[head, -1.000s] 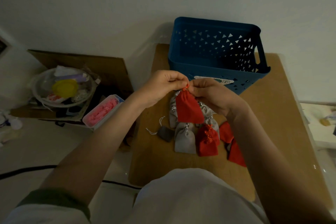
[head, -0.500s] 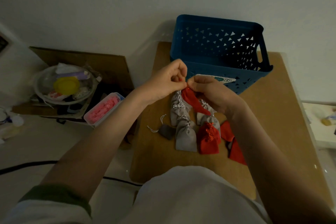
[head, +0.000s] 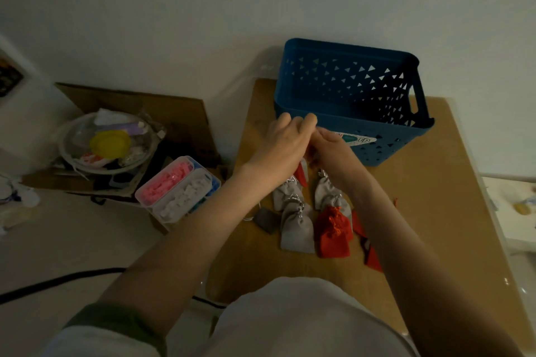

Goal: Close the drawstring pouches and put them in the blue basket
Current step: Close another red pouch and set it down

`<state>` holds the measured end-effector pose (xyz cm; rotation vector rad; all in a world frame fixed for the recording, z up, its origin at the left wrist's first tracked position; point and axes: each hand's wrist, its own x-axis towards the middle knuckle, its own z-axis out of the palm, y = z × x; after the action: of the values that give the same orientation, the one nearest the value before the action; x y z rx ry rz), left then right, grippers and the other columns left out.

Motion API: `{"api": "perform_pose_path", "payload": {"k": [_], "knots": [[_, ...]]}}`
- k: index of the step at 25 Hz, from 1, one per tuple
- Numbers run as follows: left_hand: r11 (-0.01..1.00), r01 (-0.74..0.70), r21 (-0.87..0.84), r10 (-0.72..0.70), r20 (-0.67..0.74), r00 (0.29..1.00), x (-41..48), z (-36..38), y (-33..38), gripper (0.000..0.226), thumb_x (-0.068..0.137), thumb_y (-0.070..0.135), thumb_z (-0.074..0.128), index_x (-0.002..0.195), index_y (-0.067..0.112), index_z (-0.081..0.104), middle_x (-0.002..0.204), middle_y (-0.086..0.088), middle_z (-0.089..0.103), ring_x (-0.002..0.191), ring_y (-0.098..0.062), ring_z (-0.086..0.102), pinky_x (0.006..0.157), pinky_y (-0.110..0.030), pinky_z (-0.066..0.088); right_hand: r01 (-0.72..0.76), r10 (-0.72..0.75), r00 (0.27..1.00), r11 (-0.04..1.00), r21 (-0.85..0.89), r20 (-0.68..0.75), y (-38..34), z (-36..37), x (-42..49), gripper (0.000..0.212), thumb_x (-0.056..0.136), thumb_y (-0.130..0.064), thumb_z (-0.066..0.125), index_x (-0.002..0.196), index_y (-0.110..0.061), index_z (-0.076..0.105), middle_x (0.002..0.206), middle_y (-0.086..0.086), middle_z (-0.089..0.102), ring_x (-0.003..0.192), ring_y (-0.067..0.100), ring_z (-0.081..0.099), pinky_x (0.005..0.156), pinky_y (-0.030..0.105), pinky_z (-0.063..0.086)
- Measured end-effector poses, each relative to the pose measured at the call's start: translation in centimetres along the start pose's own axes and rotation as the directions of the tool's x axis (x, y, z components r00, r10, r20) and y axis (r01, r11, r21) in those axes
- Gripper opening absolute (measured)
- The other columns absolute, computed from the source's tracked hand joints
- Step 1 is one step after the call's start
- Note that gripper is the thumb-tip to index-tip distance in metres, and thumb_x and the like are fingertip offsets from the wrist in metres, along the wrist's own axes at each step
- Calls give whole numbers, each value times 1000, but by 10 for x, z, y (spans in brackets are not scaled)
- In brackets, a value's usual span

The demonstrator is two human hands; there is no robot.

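My left hand point(head: 280, 143) and my right hand point(head: 333, 151) meet just in front of the blue basket point(head: 385, 127), both holding a red drawstring pouch point(head: 300, 175) whose lower corner hangs below them; its top is hidden by my fingers. On the brown table point(head: 429, 211) beneath lie several grey pouches point(head: 297, 229), a closed red pouch point(head: 332, 233), a dark grey pouch point(head: 266, 220) and flat red pouches point(head: 371, 258) partly under my right forearm. The basket interior looks dark and I see no pouch in it.
Left of the table, lower down, sit a clear box with pink and white pieces point(head: 177, 191), a glass bowl of odds and ends with a yellow lid point(head: 110, 142) and cardboard point(head: 162, 107). A black cable point(head: 58, 281) runs across the floor. A wall stands behind the basket.
Both hands have moved up and away from me toward the basket's near wall with the red pouch, which now hangs mostly hidden under them.
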<state>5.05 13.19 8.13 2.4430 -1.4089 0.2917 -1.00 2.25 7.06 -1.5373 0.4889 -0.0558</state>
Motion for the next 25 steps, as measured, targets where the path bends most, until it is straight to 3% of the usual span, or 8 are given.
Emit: {"api": "perform_pose_path", "payload": {"k": [3, 6, 12, 16, 18, 19, 22, 25], "knots": [[986, -136, 100, 154, -195, 969, 0, 12, 0, 24, 76, 7, 41, 99, 15, 44, 81, -4, 55, 76, -25, 51, 65, -37, 39, -77, 77, 997, 991, 106, 0, -3, -7, 2, 27, 102, -10, 40, 79, -8, 55, 60, 2, 47, 52, 10, 41, 46, 20, 34], [984, -167, 54, 175, -250, 952, 4, 21, 5, 27, 74, 7, 58, 93, 15, 40, 81, -4, 54, 73, -25, 51, 64, -37, 40, -142, 133, 990, 966, 216, 54, -5, -20, 2, 26, 100, -1, 37, 79, -3, 52, 61, 5, 46, 52, 10, 41, 44, 19, 36], [978, -207, 6, 194, -376, 906, 9, 35, 11, 13, 82, 11, 39, 95, 16, 39, 78, -3, 55, 75, -16, 35, 67, -32, 35, -269, 246, 963, 919, 289, 114, -12, -39, -5, 26, 99, -3, 40, 77, -4, 53, 62, 5, 47, 51, 8, 41, 43, 17, 36], [976, -214, 34, 209, -406, 890, 15, 37, 20, 17, 82, 12, 41, 99, 14, 39, 81, -5, 59, 78, -17, 36, 71, -30, 25, -214, 205, 977, 907, 362, 63, -9, -42, -9, 27, 100, -4, 38, 77, -4, 53, 61, 4, 48, 54, 10, 41, 44, 18, 36], [987, -120, -104, 74, -371, 926, 19, 35, 26, 22, 85, 14, 50, 105, 15, 39, 86, -5, 59, 85, -15, 41, 74, -28, 25, -157, 171, 985, 922, 354, -9, -6, -44, -12, 29, 100, -4, 36, 77, -5, 52, 61, 3, 47, 54, 11, 40, 45, 19, 34], [970, -3, -244, -79, -328, 941, 21, 34, 28, 31, 85, 17, 61, 109, 14, 42, 91, -4, 57, 89, -15, 43, 77, -27, 25, -137, 161, 986, 924, 357, -40, -5, -45, -14, 29, 101, -4, 34, 77, -5, 51, 61, 4, 46, 55, 11, 39, 45, 18, 34], [738, 364, -568, -491, -83, 867, 31, 36, 27, 48, 70, 32, 81, 102, 12, 51, 97, 0, 44, 93, -16, 42, 78, -26, 30, -122, 162, 984, 917, 379, -77, -1, -50, -18, 32, 102, -5, 32, 75, -8, 49, 63, 3, 46, 56, 11, 38, 47, 18, 36], [723, 332, -606, -430, -19, 903, 35, 45, 34, 24, 74, 29, 78, 87, 13, 64, 95, -3, 51, 96, -25, 48, 85, -33, 38, -122, 169, 983, 897, 425, -74, 6, -58, -19, 33, 102, -7, 33, 74, -9, 48, 56, 0, 47, 54, 10, 37, 47, 19, 33]]}}
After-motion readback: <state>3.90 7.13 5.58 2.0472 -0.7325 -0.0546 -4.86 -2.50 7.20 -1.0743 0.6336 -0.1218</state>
